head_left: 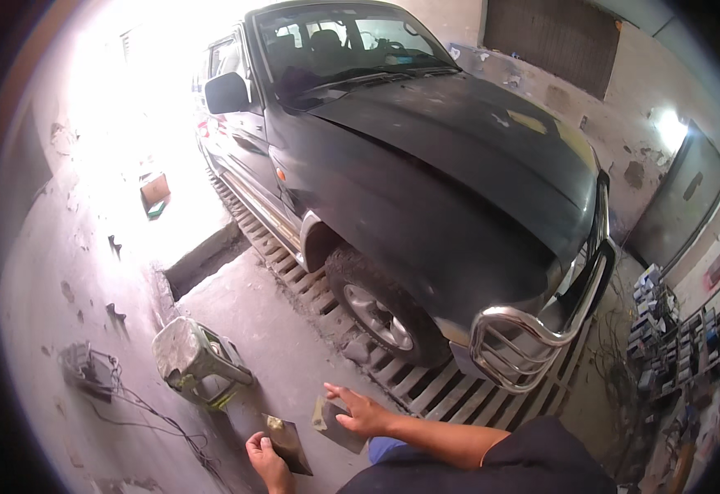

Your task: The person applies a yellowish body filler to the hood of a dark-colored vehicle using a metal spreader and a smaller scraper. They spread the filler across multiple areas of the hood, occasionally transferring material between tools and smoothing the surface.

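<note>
At the lower middle, my left hand (268, 463) is closed on the edge of a thin, dark, flat putty spreader (292, 449), with a yellowish smear near its top corner. Just to the right, my right hand (363, 413) grips a second flat putty spreader (345, 435), greyish and with yellow putty along its left edge. Its fingers lie partly stretched over the sheet, and the thumb is hard to make out. The two sheets are apart. Beyond my hands stands a dark off-road car (434, 173), its hood and fender dull, with a yellowish patch (529, 122) on the hood.
A worn, paint-splashed stool (183, 354) stands left of my hands, near cables (158, 420). The car's front wheel (380, 317) rests on a slatted floor grate (450, 403). A chrome bull bar (512, 350) juts toward me. Shelves of small items (689, 354) line the right wall.
</note>
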`<state>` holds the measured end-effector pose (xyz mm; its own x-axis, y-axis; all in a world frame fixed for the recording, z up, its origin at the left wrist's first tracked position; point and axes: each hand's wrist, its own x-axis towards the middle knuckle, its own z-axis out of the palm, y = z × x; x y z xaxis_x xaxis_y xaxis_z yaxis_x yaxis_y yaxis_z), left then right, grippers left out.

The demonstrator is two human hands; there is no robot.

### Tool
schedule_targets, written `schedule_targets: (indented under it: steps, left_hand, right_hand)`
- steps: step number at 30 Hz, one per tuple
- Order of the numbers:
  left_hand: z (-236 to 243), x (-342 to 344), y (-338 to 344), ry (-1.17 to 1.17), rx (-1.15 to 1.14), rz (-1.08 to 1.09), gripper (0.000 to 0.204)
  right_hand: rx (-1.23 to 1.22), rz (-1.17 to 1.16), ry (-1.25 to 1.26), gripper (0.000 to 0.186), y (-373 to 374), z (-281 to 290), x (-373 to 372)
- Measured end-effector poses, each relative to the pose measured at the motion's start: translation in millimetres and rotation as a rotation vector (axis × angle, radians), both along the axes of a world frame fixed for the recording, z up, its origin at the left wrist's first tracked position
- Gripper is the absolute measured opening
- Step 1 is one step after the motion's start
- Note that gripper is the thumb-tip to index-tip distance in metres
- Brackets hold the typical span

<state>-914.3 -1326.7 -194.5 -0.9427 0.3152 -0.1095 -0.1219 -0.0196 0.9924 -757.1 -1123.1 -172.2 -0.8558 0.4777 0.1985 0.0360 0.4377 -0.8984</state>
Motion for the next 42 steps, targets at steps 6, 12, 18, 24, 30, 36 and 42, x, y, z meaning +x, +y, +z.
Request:
schedule_targets:
  steps: [6,12,18,24,30,36,42]
  left_hand:
    - [28,-72,50,-0.116,0.104,0.004,0.02]
    - [46,-117,89,-0.162,0.173,-0.067,0.025]
    - [49,-159,115,-0.195,0.262,-0.212,0.026]
    - [70,-216,110,0.018,0.121,-0.313,0.028]
    - [63,-252,115,-0.056,0.101,-0.466,0.021]
    - [-38,-330,78,-0.148,-0.215,-0.266,0.021]
    - [-183,-392,2,-0.119,-0.631,-0.03,0.055]
  right_hand:
    - [-0.151,0.083,-0.039,0.07,43,24,-58]
    - [-0.2,0.001,-0.061,0.065,38,36,-110]
    - [-0.291,-0.113,0.024,0.067,7,43,-168]
    - [-0.18,-0.329,0.094,0.063,-24,37,-235]
    - [-0.17,-0.543,0.046,0.06,-15,32,-229]
    - [-0.476,-0.685,0.145,0.062,5,30,-225]
    - [-0.478,-0.729,0.022,0.061,40,6,-218]
